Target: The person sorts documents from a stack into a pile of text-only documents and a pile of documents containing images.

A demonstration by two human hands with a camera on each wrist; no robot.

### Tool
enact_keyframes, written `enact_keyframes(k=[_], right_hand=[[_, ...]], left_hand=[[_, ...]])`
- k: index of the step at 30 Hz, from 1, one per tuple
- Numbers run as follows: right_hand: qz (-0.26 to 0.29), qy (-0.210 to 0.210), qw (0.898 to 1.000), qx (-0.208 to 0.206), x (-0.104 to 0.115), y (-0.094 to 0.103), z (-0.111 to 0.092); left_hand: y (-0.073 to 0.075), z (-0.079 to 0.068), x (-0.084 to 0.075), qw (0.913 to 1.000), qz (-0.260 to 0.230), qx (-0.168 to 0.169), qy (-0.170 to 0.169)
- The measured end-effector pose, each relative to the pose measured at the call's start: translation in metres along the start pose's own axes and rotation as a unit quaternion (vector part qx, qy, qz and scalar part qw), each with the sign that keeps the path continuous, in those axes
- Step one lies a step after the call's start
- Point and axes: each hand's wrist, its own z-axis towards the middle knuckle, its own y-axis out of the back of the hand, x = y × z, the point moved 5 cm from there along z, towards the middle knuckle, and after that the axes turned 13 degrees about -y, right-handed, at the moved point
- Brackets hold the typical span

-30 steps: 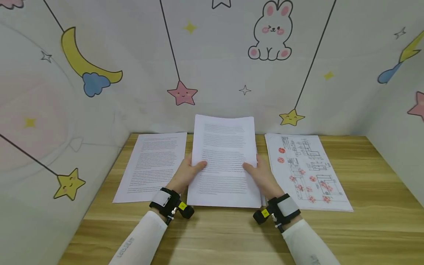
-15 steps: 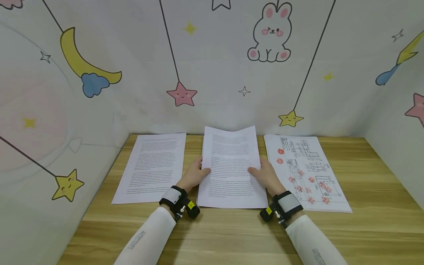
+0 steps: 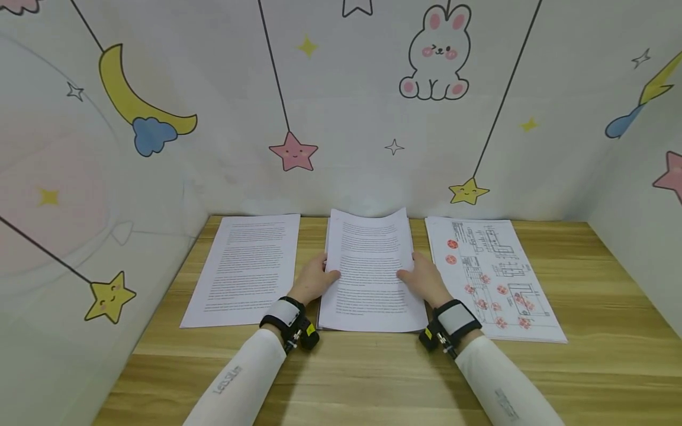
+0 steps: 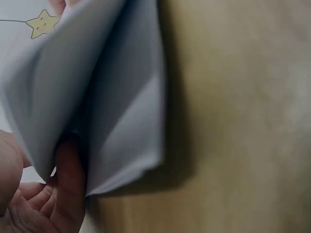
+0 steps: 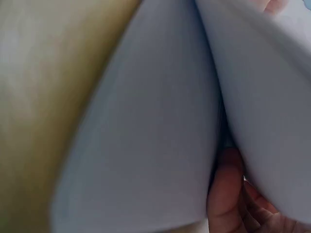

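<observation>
A stack of printed sheets (image 3: 367,272) is held at the middle of the table, its far edge bowed. My left hand (image 3: 311,279) grips its left side, thumb on the printed face. On the opposite edge my right hand (image 3: 426,281) holds it the same way. From below, in the left wrist view, fingers of the left hand (image 4: 58,199) are tucked under the raised sheets (image 4: 53,97), with more paper (image 4: 129,111) beneath. The right wrist view likewise has the right hand (image 5: 233,199) between upper sheets (image 5: 272,116) and lower paper (image 5: 146,136).
Left of the held stack lies a page of printed text (image 3: 247,266). Drawings with red marks (image 3: 495,284) top a pile on the right. All rest on a wood-grain table (image 3: 373,378), backed by a wall (image 3: 351,106) with cartoon figures.
Both hands have lowered the stack toward the table and shifted it slightly right, mostly in the first half second. The side papers stay put.
</observation>
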Motion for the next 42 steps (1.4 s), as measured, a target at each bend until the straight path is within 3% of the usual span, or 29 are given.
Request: enact_keyframes(k=[8,12,17,24,29,33,42], right_hand=[[-0.059,0.002,0.998,-0.003,0.002,0.001,0.000],[-0.093,0.005,0.995,-0.030,0.004,0.005,-0.002],[-0.126,0.017,0.989,-0.078,0.010,0.012,-0.007],[-0.178,0.028,0.980,-0.081,0.016,0.014,-0.014],[-0.180,0.039,0.980,-0.080,0.017,0.016,-0.019],[-0.163,0.049,0.982,-0.077,0.020,0.019,-0.023],[-0.142,0.104,0.981,-0.077,0.039,0.017,-0.041]], left_hand=[[0.002,-0.002,-0.005,0.9965,0.082,-0.014,0.007],[0.003,-0.004,-0.007,0.9932,0.113,-0.024,0.015],[0.007,-0.004,-0.006,0.9902,0.135,-0.031,0.017],[0.018,-0.009,-0.002,0.9872,0.157,-0.014,0.020],[0.039,-0.013,0.005,0.9873,0.158,-0.015,0.004],[0.064,-0.020,0.012,0.9868,0.160,-0.022,0.015],[0.120,-0.040,0.048,0.9808,0.190,-0.023,0.041]])
